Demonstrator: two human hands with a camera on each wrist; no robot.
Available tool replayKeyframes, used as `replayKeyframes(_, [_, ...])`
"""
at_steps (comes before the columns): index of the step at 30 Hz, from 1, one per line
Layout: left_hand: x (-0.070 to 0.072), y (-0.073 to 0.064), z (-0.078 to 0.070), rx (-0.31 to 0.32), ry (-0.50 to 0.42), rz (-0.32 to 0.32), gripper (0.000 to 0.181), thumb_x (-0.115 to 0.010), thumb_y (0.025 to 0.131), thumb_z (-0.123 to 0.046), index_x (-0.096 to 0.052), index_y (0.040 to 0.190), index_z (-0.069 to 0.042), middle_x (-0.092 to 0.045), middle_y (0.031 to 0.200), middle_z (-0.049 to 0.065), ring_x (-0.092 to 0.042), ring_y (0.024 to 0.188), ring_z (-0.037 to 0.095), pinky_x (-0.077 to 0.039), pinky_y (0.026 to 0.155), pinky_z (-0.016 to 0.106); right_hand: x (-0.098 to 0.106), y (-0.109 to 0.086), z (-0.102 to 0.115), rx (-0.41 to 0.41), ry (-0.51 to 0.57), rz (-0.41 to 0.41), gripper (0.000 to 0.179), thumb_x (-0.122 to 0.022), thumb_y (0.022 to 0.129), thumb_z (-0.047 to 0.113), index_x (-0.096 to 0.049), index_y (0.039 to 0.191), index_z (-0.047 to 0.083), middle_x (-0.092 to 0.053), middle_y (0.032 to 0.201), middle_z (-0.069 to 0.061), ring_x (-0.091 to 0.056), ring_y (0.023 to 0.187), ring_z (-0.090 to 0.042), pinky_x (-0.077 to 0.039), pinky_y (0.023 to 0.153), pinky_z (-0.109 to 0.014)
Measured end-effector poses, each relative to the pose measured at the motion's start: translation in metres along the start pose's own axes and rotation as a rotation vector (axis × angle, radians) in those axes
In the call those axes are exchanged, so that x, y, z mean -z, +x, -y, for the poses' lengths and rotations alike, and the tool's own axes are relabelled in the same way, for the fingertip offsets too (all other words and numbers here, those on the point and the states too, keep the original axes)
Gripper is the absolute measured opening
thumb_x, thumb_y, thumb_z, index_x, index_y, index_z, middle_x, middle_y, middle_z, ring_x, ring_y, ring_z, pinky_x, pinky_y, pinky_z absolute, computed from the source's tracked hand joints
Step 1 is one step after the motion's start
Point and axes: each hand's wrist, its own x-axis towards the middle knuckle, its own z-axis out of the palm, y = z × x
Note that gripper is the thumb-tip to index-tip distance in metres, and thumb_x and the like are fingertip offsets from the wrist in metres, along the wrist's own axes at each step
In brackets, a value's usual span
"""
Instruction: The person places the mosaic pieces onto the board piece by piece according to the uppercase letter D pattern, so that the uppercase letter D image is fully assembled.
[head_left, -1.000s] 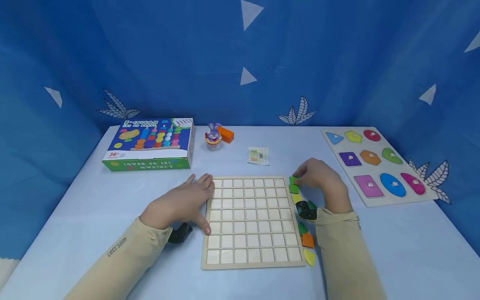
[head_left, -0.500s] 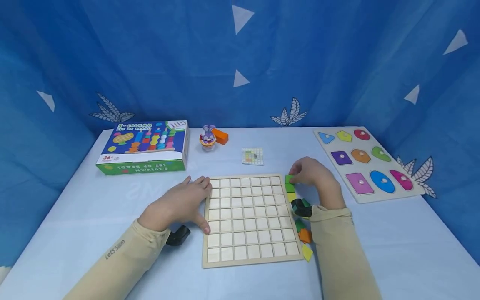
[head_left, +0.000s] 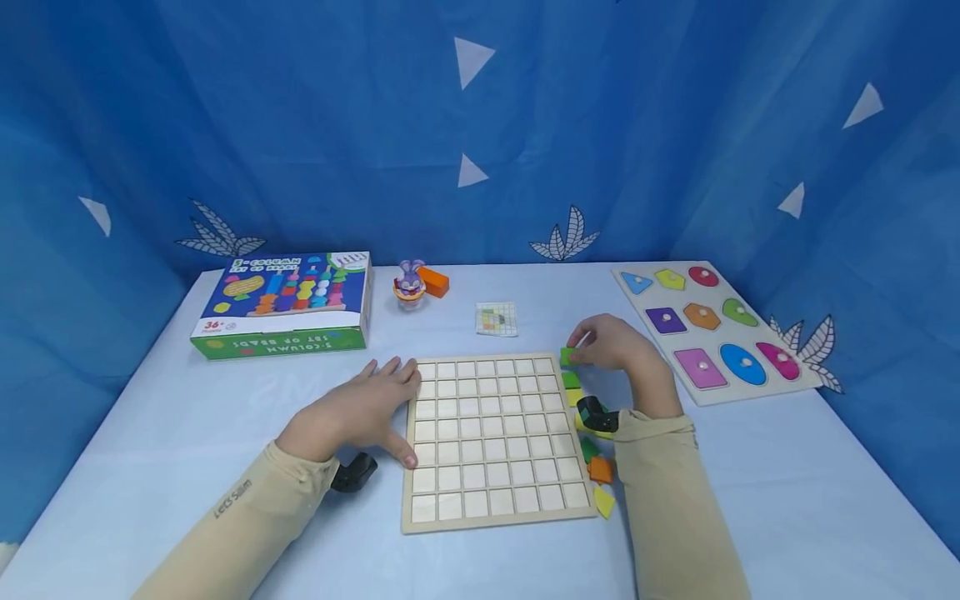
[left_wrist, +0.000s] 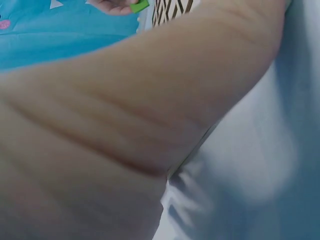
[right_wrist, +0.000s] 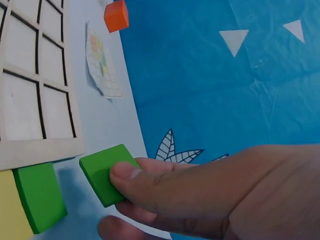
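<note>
My right hand (head_left: 618,350) pinches a green square tile (right_wrist: 102,170) between thumb and fingers, just off the far right corner of a wooden grid board (head_left: 450,525). The board's cells show plain white. On the board's left edge rests my left hand (head_left: 356,417), fingers spread and thumb at the rim. Another green tile (right_wrist: 40,197) and a yellow tile (right_wrist: 12,205) lie against the board's right side. Nearer me along that side are a dark green piece (head_left: 589,451), an orange piece (head_left: 600,469) and a yellow piece (head_left: 604,502). My right wrist camera hides part of this row.
Behind the board lies a small pattern card (head_left: 497,319). A bead-set box (head_left: 281,308) sits at the back left, beside a purple rabbit figure (head_left: 410,282) and an orange block (head_left: 433,282). At the right is a knobbed shape puzzle (head_left: 671,298); a blue curtain (head_left: 360,125) hangs behind.
My right hand has drawn the far green tile away from the other green tile, opening a gap between them. The left hand stays at the board's edge. The head view has shifted slightly.
</note>
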Motion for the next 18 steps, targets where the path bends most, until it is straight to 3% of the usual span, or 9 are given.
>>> replayKeyframes(6, [-0.002, 0.002, 0.003, -0.011, -0.012, 0.012, 0.129, -0.085, 0.061, -0.066, -0.031, 0.155, 0.004, -0.018, 0.164, 0.021, -0.009, 0.151, 0.042, -0.005, 0.122, 0.056, 0.0, -0.002, 0.004, 0.033, 0.039, 0.005, 0.02, -0.071, 0.095, 0.017, -0.07, 0.108, 0.002, -0.068, 0.091, -0.011, -0.058, 0.088, -0.029, -0.051, 0.078, -0.039])
replayKeyframes(18, [-0.001, 0.0, 0.003, -0.027, 0.012, -0.001, 0.129, -0.082, 0.062, -0.069, -0.031, 0.155, 0.004, -0.019, 0.164, 0.021, -0.009, 0.151, 0.042, -0.004, 0.122, 0.058, -0.007, -0.001, 0.018, 0.143, 0.046, -0.003, 0.015, -0.073, 0.092, 0.012, -0.074, 0.105, 0.005, -0.064, 0.097, -0.011, -0.056, 0.092, -0.029, -0.052, 0.076, -0.039])
